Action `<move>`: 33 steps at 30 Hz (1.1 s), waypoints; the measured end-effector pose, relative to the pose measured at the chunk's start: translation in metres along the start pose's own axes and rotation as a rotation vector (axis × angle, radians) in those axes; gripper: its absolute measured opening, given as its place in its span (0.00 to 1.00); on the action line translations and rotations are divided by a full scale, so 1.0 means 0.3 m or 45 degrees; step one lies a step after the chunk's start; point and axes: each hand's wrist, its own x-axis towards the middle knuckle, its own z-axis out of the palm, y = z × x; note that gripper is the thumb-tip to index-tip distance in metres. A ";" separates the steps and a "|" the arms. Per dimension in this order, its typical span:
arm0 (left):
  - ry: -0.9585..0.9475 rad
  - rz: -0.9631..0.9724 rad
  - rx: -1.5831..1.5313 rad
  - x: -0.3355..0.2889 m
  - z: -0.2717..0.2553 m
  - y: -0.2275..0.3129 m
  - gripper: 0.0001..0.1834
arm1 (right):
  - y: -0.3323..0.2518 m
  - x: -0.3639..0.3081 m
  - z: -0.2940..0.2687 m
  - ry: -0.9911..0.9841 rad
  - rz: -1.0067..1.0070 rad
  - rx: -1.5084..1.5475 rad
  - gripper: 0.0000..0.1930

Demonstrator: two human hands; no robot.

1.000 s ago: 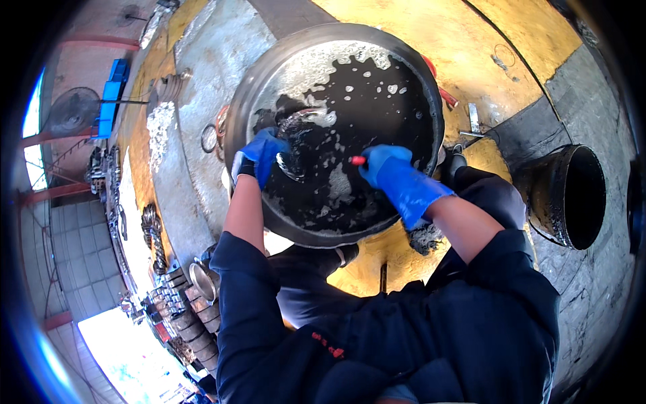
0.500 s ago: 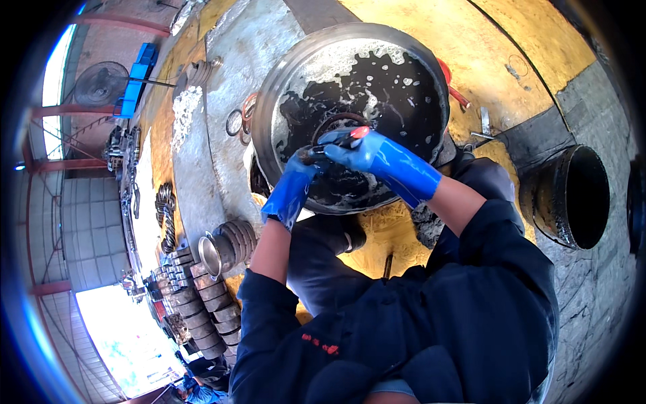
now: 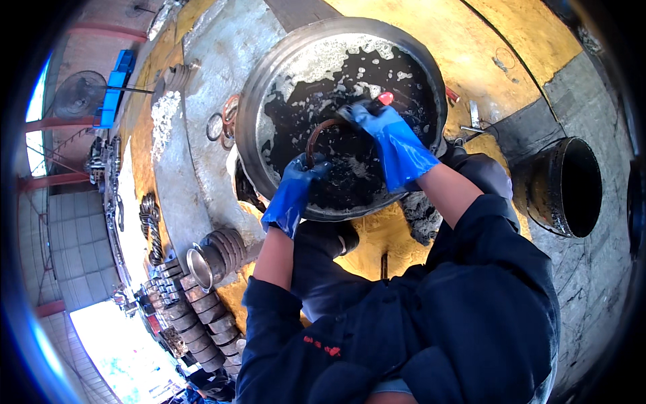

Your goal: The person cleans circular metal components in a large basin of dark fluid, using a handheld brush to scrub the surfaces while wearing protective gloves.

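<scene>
In front of me stands a wide round metal basin (image 3: 249,128) of dark liquid with whitish foam (image 3: 323,60). A reddish-brown ring (image 3: 313,140) curves up out of the liquid, partly hidden by my gloves and the dark surface. My left hand (image 3: 303,178), in a blue rubber glove, is closed around the ring's near left part. Over the basin's middle, my right hand (image 3: 377,124), gloved alike, grips a dark tool with a red end (image 3: 385,98). That tool's working end lies close to the ring's far side; its kind is unclear.
A black open drum (image 3: 580,188) lies on its side at right. Left of the basin are thin rings (image 3: 229,114) and ribbed metal parts (image 3: 225,256). Stacked metal cylinders (image 3: 198,330) stand at lower left. A metal bracket (image 3: 474,116) and a red object (image 3: 452,94) lie right of the basin.
My hands have moved apart: the right went up and right with the red-ended tool, the left slightly down. More of the brown ring shows above the liquid.
</scene>
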 end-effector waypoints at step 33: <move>0.280 0.227 -0.346 0.025 -0.047 0.131 0.18 | -0.131 -0.178 -0.118 -0.563 -0.380 -1.440 0.17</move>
